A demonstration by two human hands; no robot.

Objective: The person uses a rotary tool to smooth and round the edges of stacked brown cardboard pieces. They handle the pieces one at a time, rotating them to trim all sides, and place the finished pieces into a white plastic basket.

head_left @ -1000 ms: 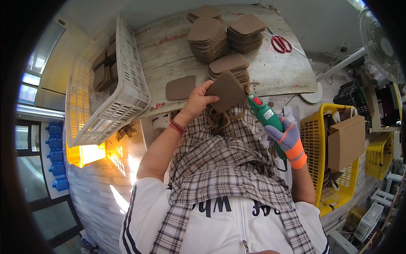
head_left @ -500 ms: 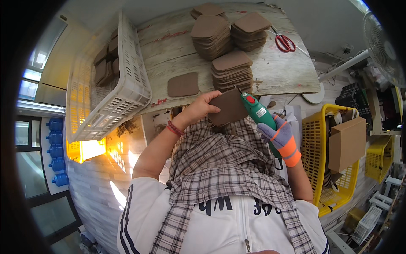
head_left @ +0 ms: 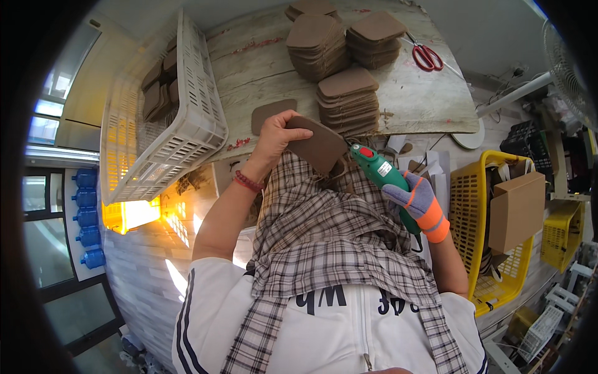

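Observation:
My bare left hand pinches a brown rounded pad by its left edge, thumb on top. The pad is tilted above my lap, just past the table's near edge. My right hand, in a grey and orange glove, is wrapped round a green handheld power tool with a red switch. The tool's tip is close to the pad's right edge; whether they touch I cannot tell. Another brown pad lies flat on the table behind my left hand. A stack of pads stands just beyond the held one.
More pad stacks stand farther back on the worn wooden table. Red-handled scissors lie at its right. At left is a white plastic crate holding pads. A yellow basket with a cardboard box sits at right.
My left hand has drawn the pad a little left and turned it, so its right edge slopes downward. The tool's tip is now farther from the pad. The view has shifted slightly.

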